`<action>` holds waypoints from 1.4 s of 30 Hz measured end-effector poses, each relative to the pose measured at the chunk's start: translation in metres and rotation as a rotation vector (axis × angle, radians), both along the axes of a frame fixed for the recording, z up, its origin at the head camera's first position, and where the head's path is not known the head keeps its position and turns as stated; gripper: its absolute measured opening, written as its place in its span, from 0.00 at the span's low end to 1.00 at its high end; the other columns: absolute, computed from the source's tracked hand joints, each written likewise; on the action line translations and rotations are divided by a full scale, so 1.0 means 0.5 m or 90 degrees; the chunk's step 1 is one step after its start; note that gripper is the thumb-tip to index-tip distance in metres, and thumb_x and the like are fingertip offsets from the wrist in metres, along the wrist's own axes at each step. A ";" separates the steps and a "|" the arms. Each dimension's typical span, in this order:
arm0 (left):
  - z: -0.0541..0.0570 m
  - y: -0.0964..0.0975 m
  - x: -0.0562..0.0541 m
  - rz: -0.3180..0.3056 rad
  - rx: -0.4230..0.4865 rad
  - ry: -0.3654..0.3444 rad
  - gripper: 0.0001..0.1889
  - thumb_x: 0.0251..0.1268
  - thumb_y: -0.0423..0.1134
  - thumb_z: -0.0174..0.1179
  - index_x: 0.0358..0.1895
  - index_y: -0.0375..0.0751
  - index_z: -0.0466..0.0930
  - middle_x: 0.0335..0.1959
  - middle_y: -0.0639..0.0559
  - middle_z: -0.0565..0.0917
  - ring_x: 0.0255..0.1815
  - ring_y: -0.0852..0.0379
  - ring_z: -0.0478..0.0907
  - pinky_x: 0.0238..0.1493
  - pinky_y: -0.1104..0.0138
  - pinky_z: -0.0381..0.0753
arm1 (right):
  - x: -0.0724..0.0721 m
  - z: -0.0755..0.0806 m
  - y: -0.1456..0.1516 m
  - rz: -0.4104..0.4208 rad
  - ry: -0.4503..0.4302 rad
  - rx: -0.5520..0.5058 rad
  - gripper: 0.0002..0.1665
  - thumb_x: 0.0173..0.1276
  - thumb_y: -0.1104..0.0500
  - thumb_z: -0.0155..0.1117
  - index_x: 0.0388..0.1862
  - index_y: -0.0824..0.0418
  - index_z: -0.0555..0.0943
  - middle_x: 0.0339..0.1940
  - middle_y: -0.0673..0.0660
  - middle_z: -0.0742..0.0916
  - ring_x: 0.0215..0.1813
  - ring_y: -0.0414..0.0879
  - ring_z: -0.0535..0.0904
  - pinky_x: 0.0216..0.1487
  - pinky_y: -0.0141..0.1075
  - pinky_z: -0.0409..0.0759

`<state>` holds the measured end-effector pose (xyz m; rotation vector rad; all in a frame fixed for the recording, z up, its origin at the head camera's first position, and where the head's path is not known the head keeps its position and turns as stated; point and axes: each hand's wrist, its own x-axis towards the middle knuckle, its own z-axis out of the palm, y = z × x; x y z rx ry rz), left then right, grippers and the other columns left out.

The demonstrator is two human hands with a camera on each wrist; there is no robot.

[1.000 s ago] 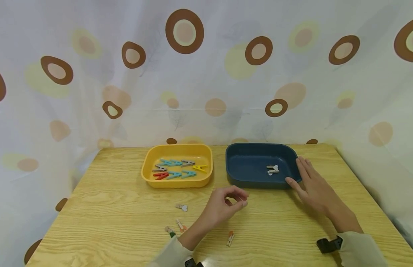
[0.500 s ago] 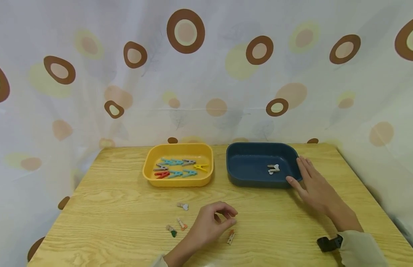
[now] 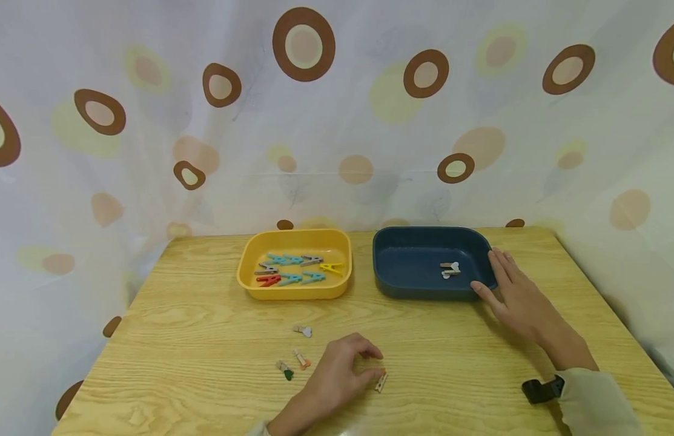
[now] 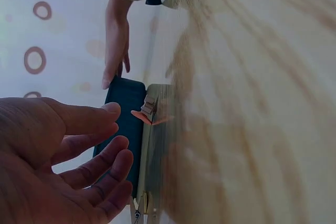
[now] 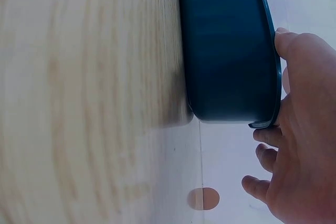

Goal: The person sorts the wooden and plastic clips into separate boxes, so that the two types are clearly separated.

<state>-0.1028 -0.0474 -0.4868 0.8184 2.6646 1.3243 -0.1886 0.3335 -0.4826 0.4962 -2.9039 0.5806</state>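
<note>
Orange-topped clip (image 3: 380, 383), head view: on the table (image 3: 206, 387), just beside the left thumb's tip; contact cannot be told. Left hand (image 3: 339, 372): thumb and fingers apart, nothing held. Judged risk: thumb closes first and skids the small, loose clip aside before the fingers oppose it.

Left wrist view: same gap between thumb and fingertips, clip beyond them. Likely fault: a pinch on the orange ornament alone, which may slip or work loose.

Right wrist view: right hand (image 5: 310, 129) at the end of the blue tray (image 5: 231, 51), thumb at the rim, fingers spread; firmness cannot be told. Possible fault: uneven pressure there, shifting or tipping the tray.
</note>
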 end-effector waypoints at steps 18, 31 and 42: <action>-0.006 0.019 0.004 -0.048 -0.169 0.006 0.09 0.54 0.39 0.80 0.36 0.53 0.90 0.34 0.67 0.82 0.38 0.69 0.73 0.43 0.72 0.73 | -0.003 -0.001 0.000 -0.002 -0.010 -0.006 0.51 0.82 0.41 0.51 0.84 0.70 0.40 0.84 0.71 0.48 0.84 0.66 0.38 0.78 0.63 0.43; -0.007 0.020 -0.009 -0.046 -0.086 -0.001 0.07 0.60 0.33 0.74 0.33 0.52 0.89 0.29 0.70 0.82 0.34 0.72 0.75 0.43 0.72 0.74 | -0.001 -0.001 0.001 -0.006 -0.002 -0.008 0.51 0.82 0.41 0.51 0.84 0.70 0.41 0.84 0.70 0.48 0.84 0.66 0.39 0.78 0.64 0.44; 0.004 0.019 -0.033 -0.029 -0.015 -0.046 0.03 0.65 0.35 0.72 0.34 0.47 0.88 0.29 0.65 0.83 0.32 0.72 0.76 0.36 0.75 0.78 | 0.002 0.003 -0.001 -0.008 -0.008 -0.012 0.51 0.82 0.41 0.51 0.84 0.69 0.40 0.84 0.70 0.47 0.84 0.64 0.37 0.77 0.64 0.45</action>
